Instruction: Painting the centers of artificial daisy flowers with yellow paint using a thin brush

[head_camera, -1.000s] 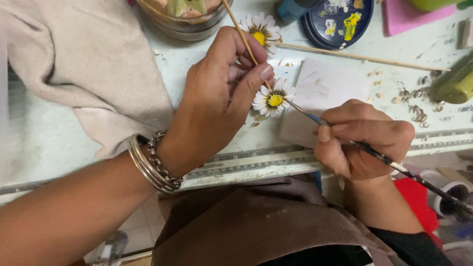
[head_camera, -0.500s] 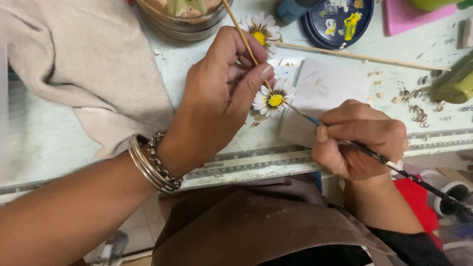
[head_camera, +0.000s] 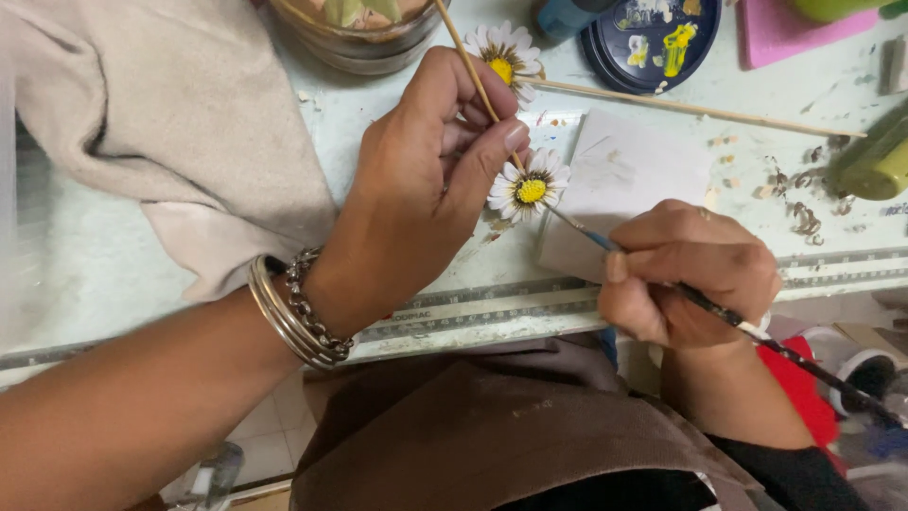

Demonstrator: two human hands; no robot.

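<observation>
My left hand (head_camera: 426, 180) pinches a thin wooden stick (head_camera: 470, 71) that carries a small white daisy with a yellow centre (head_camera: 529, 187) at its lower end. My right hand (head_camera: 686, 274) grips a fine paintbrush (head_camera: 766, 336) like a pen, and the brush tip touches the daisy's petals on their right side. A second white daisy (head_camera: 506, 55) on another long stick (head_camera: 700, 109) lies on the table just behind my left fingers. Silver bangles (head_camera: 293, 312) circle my left wrist.
A beige cloth (head_camera: 161, 123) covers the table's left part. A round bowl (head_camera: 364, 28) stands at the back, a dark blue paint lid with yellow and white paint (head_camera: 653, 43) to its right. A white paper sheet (head_camera: 624, 185) lies under the daisy; a green object (head_camera: 875, 161) sits far right.
Almost nothing has moved. My right hand and the brush have shifted very slightly at the daisy's petals; my left hand keeps the stick still.
</observation>
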